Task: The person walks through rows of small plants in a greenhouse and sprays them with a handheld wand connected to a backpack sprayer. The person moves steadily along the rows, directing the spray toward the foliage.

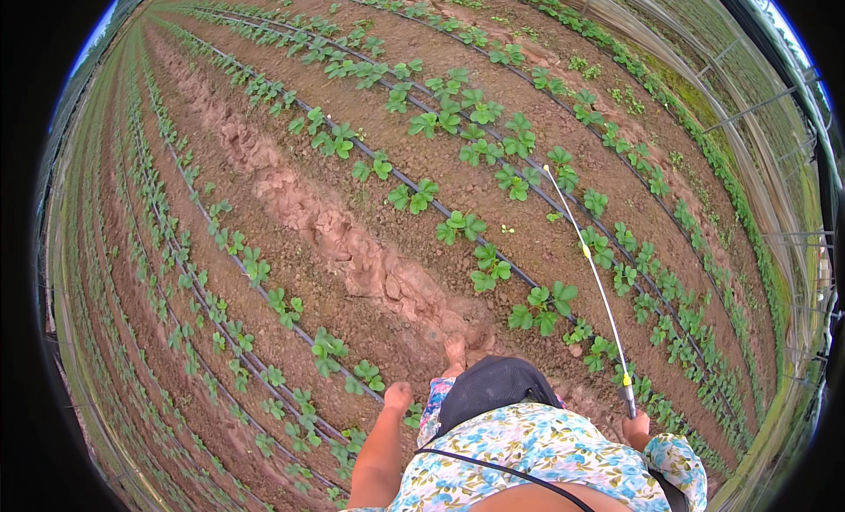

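Note:
My right hand [636, 425] is closed around the grip of a spray lance [602, 291], a thin pale wand with yellow fittings. The lance points forward, its tip over a row of young strawberry plants [518, 142]. No spray can be made out. At my left side, my left hand [398, 396] hangs near a strawberry plant [368, 375], its fingers curled; whether anything is in it cannot be told. A dark mesh bag or cloth [492, 386] lies at my waist, and a black cord [508, 471] crosses my floral top.
Black drip irrigation hoses [403, 177] run along the planted beds on both sides. A muddy, footprinted furrow [370, 258] leads ahead of my bare foot [455, 355]. Rolled plastic sheeting and metal framing [746, 113] line the right edge.

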`<state>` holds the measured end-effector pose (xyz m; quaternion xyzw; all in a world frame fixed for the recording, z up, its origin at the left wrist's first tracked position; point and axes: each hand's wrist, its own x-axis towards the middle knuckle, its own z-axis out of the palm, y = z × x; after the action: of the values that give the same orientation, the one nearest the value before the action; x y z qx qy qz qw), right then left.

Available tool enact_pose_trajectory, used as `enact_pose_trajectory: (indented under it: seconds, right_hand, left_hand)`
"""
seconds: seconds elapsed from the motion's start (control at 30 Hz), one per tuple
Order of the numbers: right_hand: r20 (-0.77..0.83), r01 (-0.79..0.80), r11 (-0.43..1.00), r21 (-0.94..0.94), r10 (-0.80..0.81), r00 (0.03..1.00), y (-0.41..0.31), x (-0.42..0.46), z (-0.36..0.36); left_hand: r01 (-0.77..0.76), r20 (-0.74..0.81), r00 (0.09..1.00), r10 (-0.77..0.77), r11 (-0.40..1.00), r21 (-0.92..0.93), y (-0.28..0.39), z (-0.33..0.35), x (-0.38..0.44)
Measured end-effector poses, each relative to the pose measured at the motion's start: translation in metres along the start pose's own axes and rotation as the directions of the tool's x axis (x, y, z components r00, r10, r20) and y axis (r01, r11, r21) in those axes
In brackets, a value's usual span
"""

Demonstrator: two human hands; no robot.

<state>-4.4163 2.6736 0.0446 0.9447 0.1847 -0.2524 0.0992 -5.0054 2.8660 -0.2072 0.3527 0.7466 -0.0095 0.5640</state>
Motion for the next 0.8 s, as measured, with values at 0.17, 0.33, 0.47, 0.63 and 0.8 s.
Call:
enact_pose_trajectory:
  seconds: [0.17,0.33,0.47,0.63,0.8]
  right_hand:
    - [0.039,0.102,0.995,-0.009,-0.101,0.994,-0.034,0.016,0.024]
    - [0.024,0.427,0.893,0.145,-0.435,0.900,-0.234,0.058,0.068]
    - [-0.043,0.568,0.781,0.258,-0.578,0.815,-0.390,0.065,0.074]
    - [0.035,0.598,0.719,0.354,-0.649,0.760,-0.498,0.053,0.071]
    - [0.168,0.651,0.713,0.262,-0.698,0.697,-0.491,0.043,0.071]
  left_hand:
    - [-0.017,0.083,0.996,0.017,1.000,-0.002,0.021,-0.002,0.011]
    - [-0.047,0.043,0.998,0.050,0.997,-0.060,0.016,-0.009,0.010]
    - [-0.008,0.026,1.000,0.008,1.000,0.006,-0.013,-0.016,0.020]
    - [0.049,0.055,0.997,-0.050,0.998,0.027,-0.033,-0.028,0.021]
    - [0.058,0.020,0.998,-0.058,0.998,0.009,-0.039,-0.027,0.012]
